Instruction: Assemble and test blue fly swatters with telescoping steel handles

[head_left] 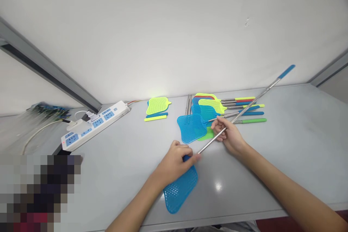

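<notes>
A blue fly swatter with a long extended metal rod (257, 99) slants up to the right, its blue grip at the far end. My left hand (175, 163) is closed round its neck, just above the perforated blue head (181, 190), and partly covers it. Farther up, my right hand (227, 134) has its fingers curled at the rod. Behind that hand lies a group of other swatters: a blue one (191, 128) in front, a yellow one (212, 106), a green grip (254, 120) and a red grip (244, 100).
Left of the group lie loose yellow and blue swatter heads (158, 105) with a yellow grip tube (155, 118) and a blue one. Bare metal rods (188, 104) lie near the wall. A white power strip (95, 125) with plugs and cables stands on the left of the grey table (116, 174).
</notes>
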`<action>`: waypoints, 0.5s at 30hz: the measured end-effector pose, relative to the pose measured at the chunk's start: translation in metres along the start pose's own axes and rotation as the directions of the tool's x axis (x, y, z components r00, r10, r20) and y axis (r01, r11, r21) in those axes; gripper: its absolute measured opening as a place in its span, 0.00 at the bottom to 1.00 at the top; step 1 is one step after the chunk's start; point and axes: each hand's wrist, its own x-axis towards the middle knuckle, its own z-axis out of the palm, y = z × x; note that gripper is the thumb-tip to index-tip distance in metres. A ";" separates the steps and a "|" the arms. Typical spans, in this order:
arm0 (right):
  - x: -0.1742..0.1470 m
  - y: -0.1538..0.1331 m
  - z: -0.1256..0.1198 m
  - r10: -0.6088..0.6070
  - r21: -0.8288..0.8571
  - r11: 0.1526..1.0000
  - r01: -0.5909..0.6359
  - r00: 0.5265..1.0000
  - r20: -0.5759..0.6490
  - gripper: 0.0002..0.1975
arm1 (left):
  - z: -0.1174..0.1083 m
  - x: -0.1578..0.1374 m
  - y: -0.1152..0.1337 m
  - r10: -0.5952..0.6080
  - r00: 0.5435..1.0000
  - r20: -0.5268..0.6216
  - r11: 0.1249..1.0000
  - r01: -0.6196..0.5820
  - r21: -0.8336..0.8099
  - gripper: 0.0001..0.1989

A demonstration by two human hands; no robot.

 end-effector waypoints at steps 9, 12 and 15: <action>0.009 -0.008 -0.016 -0.058 0.192 0.977 0.087 0.987 -0.153 0.22 | 0.013 -0.002 0.011 0.083 0.995 0.063 0.982 -0.092 0.163 0.18; 0.009 -0.009 -0.016 -0.063 0.202 0.974 0.100 0.981 -0.182 0.23 | 0.016 -0.003 0.011 0.077 0.997 -0.011 0.973 -0.073 0.221 0.17; 0.008 -0.009 -0.015 -0.050 0.225 0.970 0.096 0.978 -0.202 0.24 | 0.019 -0.003 0.012 0.059 0.998 -0.034 0.974 -0.050 0.222 0.16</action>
